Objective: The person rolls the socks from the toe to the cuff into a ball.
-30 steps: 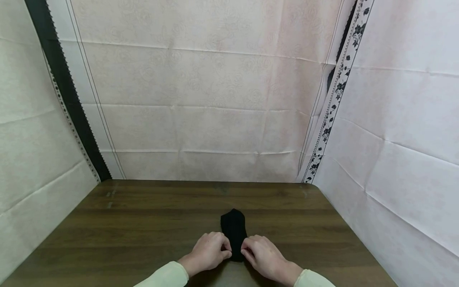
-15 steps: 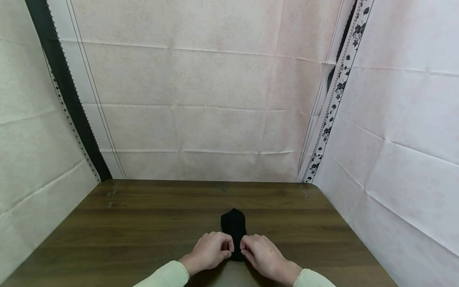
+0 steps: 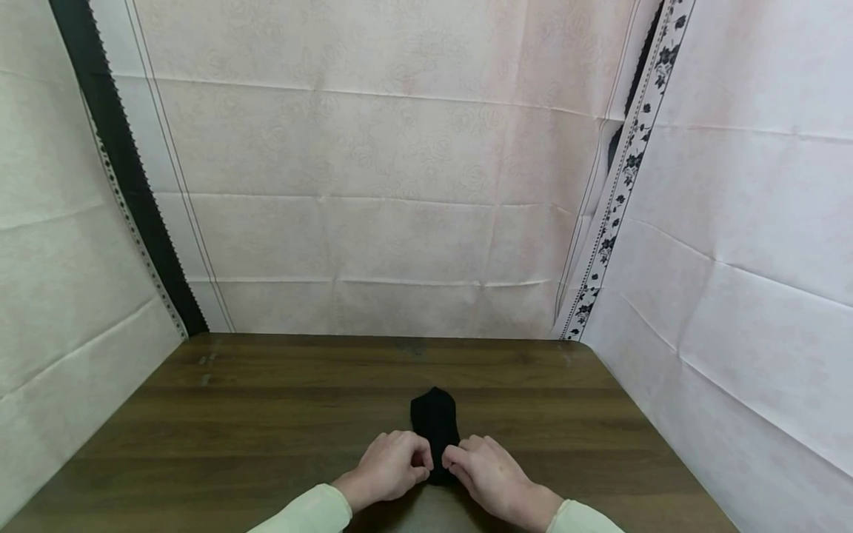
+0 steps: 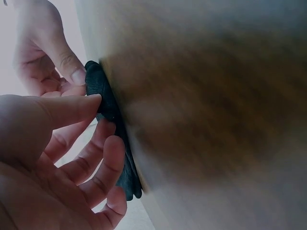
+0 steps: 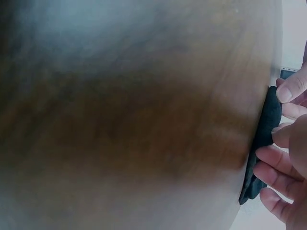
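A black sock (image 3: 433, 416) lies flat and lengthwise on the wooden table (image 3: 280, 422), its near end between my two hands. My left hand (image 3: 392, 466) pinches its left edge with thumb and fingertips. On the opposite edge, my right hand (image 3: 492, 474) holds the fabric between thumb and curled index finger. Fine ribbing shows on the sock (image 4: 101, 88) in the left wrist view, with the left thumb on top of it. Seen edge-on in the right wrist view, the sock (image 5: 264, 139) looks thin and layered. Fingertips partly hide the near end.
Pale patterned cloth hangs as a back wall (image 3: 400, 185), a left wall (image 3: 73, 296) and a right wall (image 3: 746, 259) around the table. A dark band runs down the left corner. Bare wood surrounds the sock.
My right fingertips have shifted slightly left, further over the sock. The left index finger has moved slightly inward. The sock stays in place.
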Demonstrator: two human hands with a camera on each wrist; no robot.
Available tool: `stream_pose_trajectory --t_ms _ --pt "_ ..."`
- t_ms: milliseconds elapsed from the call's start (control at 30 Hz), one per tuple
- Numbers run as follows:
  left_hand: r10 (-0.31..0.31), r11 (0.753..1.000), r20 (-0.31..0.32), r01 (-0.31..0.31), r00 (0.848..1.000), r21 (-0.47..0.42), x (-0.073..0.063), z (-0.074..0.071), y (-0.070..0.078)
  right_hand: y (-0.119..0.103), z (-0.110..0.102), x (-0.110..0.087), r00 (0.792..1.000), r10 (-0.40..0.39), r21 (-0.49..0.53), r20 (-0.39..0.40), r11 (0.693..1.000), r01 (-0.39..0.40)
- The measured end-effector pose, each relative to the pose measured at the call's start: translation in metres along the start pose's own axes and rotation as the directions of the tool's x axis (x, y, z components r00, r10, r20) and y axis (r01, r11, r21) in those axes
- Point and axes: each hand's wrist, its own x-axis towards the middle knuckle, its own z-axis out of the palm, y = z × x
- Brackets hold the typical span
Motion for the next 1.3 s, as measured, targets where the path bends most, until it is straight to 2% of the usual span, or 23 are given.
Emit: stream_pose_trajectory --t_ms 667,1067,1300 --pt "0.02 0.999 -0.031 -0.018 0.999 0.038 0.0014 0.0024 -0.0012 0.0024 -0.0047 -0.004 1.0 -0.024 -0.014 0.004 1.0 0.024" --pt "-0.021 0.999 -0.012 0.021 1.0 0.043 0.0006 0.001 0.0 0.0004 -0.0044 -0.0052 0.999 0.007 -0.013 0.045 1.0 -0.007" --pt "-0.04 0.999 0.0 0.04 0.999 0.024 -0.0001 0.001 0.0013 0.0009 -0.0041 -0.0041 0.998 0.009 0.021 0.055 1.0 -0.01"
